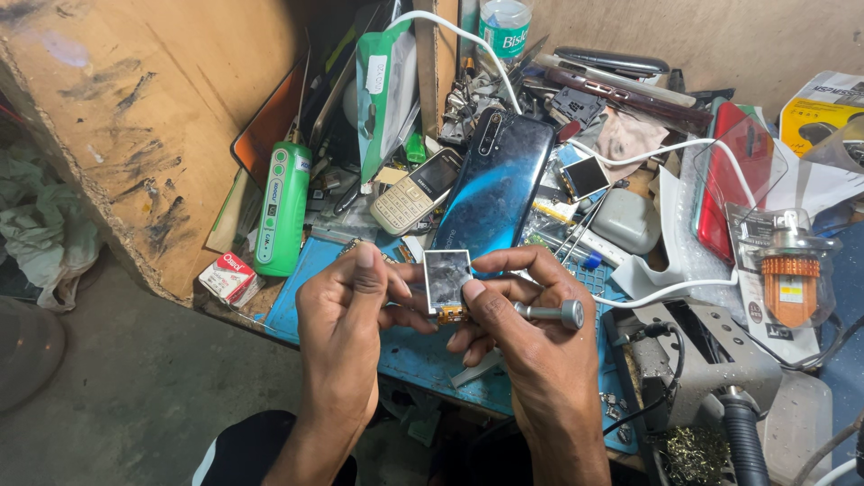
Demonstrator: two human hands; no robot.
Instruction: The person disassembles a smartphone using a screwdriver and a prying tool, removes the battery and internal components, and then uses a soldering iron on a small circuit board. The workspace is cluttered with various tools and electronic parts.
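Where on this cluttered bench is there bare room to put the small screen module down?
Bare blue mat shows below both hands, out to its front edge, and a strip at its left end under the green device. Behind the small screen module it is crowded: keypad phone, blue smartphone, white cables, loose parts.

Small square display module [446, 279], upright, scuffed; silver screwdriver [549, 313] level beside it.

soft, even light is falling from above, glinting on the blue phone back [498, 184]; wide-angle distortion is bending the edges, and the lower corners are sinking into shadow.
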